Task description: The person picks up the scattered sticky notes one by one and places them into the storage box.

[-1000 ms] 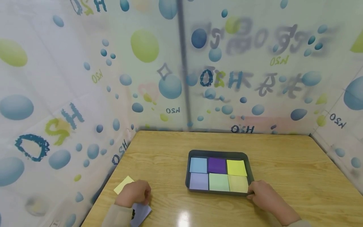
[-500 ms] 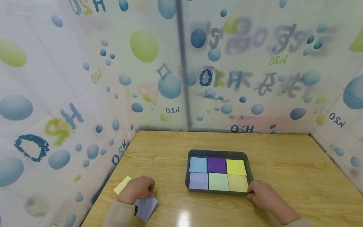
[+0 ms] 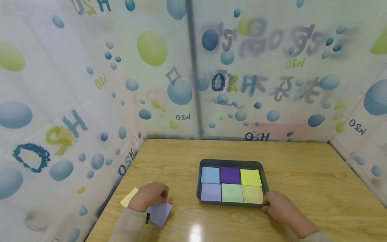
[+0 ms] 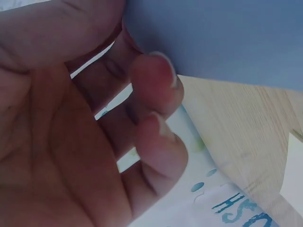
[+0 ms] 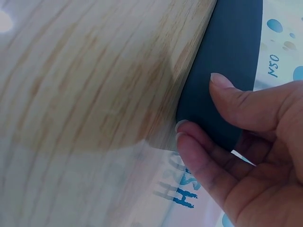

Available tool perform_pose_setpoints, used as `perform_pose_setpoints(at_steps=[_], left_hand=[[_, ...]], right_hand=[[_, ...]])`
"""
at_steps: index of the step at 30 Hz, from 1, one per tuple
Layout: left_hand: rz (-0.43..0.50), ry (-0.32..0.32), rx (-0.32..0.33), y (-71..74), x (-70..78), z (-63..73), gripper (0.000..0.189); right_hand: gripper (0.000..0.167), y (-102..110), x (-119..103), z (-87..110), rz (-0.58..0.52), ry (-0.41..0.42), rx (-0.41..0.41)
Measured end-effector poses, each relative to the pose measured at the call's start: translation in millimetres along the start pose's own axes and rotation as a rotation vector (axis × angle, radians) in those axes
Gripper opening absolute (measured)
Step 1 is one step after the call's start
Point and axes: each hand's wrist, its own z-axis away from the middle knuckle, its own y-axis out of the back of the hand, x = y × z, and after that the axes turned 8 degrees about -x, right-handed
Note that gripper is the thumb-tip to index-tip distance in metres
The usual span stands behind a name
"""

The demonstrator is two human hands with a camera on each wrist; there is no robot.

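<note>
My left hand (image 3: 151, 196) pinches a lavender paper square (image 3: 160, 215), like a sticky note, over the left part of the table. In the left wrist view the sheet (image 4: 227, 38) leaves between thumb and index finger, while other fingers curl free below it. With thumb and fingers my right hand (image 3: 279, 206) grips the near right corner of a dark tray (image 3: 232, 164). Two rows of paper squares fill the tray: light blue (image 3: 210, 175), purple (image 3: 230, 175) and bright yellow (image 3: 251, 177) behind; lavender (image 3: 211, 192), mint green (image 3: 232, 193) and pale yellow (image 3: 252, 194) in front.
A pale yellow paper square (image 3: 128, 197) lies on the wooden table (image 3: 175, 161) at the left, partly behind my left hand. Patterned curtains (image 3: 163, 111) hang along the table's far and side edges.
My left hand has moved right and slightly farther from me, carrying the lavender square along. The right hand keeps its grip on the tray, which stays in place.
</note>
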Motion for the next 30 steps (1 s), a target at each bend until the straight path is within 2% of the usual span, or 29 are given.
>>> perform_pose_setpoints(at_steps=[5, 11, 22, 30], left_hand=[[0.008, -0.007, -0.009, 1.4, 2.3, -5.2, 0.028], [0.015, -0.004, 0.012, 4.3, 7.2, -9.0, 0.025], [0.061, -0.001, -0.009, 9.9, 16.6, -15.6, 0.02], [0.056, -0.032, 0.011, 14.5, 25.6, -22.5, 0.021]], right_hand=[[0.02, 0, 0, -0.7, 0.003, 0.017, 0.007], [0.02, 0, 0, -0.9, 0.002, 0.025, 0.013], [0.019, 1, -1, -0.4, 0.012, 0.022, 0.015], [0.019, 1, -1, 0.3, 0.012, 0.033, 0.024]])
